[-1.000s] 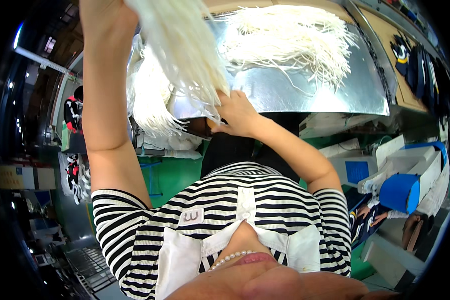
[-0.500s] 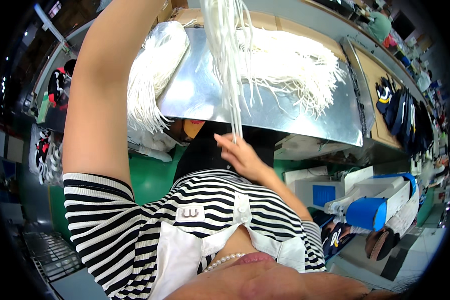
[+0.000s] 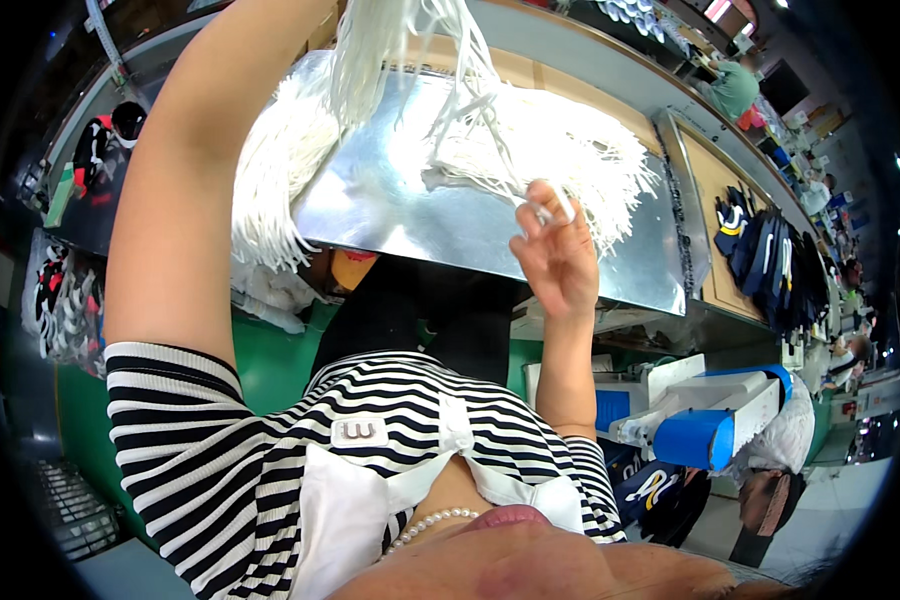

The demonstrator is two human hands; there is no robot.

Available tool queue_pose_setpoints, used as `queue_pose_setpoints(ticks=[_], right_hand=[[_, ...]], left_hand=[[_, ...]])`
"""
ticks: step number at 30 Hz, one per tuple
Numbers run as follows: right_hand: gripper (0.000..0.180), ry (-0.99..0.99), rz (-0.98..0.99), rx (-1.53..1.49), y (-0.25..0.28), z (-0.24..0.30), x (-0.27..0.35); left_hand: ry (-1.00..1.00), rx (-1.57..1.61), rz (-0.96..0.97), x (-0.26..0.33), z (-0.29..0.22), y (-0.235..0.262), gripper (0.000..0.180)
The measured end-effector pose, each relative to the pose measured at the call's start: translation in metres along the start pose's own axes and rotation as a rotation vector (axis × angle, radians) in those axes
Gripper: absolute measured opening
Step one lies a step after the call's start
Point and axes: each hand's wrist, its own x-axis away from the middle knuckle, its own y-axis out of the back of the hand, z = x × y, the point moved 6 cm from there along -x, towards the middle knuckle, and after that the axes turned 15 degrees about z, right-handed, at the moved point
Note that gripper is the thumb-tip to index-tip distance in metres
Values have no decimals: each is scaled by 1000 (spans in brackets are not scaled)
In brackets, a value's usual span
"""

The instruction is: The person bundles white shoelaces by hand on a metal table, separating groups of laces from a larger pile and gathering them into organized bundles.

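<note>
My raised left arm (image 3: 185, 150) runs up past the top edge, so the left hand itself is hidden. Near its upper end hangs a bunch of thin white cords (image 3: 362, 75). Several white cords (image 3: 490, 110) stretch from that bunch down to my right hand (image 3: 558, 255), which pinches their ends over the front part of a shiny metal tabletop (image 3: 390, 215). One loose pile of white cords (image 3: 580, 135) lies on the metal behind my right hand. A second bundle of cords (image 3: 280, 170) droops over the table's front edge at the left, beside my left arm.
Dark garments (image 3: 775, 245) lie on a brown board (image 3: 705, 190) to the right. A white and blue machine (image 3: 695, 420) stands at the lower right. Shoe-like pieces (image 3: 65, 300) are at the far left. Another person (image 3: 735, 90) sits in the background.
My right hand has risen from near my lap to above the tabletop, drawing the cord ends up and to the right. The hanging bunch has shifted left.
</note>
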Motion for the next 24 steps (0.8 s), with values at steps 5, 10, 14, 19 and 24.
queue_pose_setpoints(ticks=[5,10,14,19,24], right_hand=[[13,180,-42,-39,-4,37,-22],[14,334,-153,-33,2,49,-26],[15,359,-123,126,2,58,-27],[8,354,-65,61,-14,59,-40],[2,209,-146,330,-20,58,-41]], left_hand=[[-42,-223,-76,-11,48,38,31],[183,-301,-221,20,64,35,34],[225,-259,-40,19,85,26,36],[145,-350,36,-9,123,44,26],[159,-39,22,2,88,26,20]])
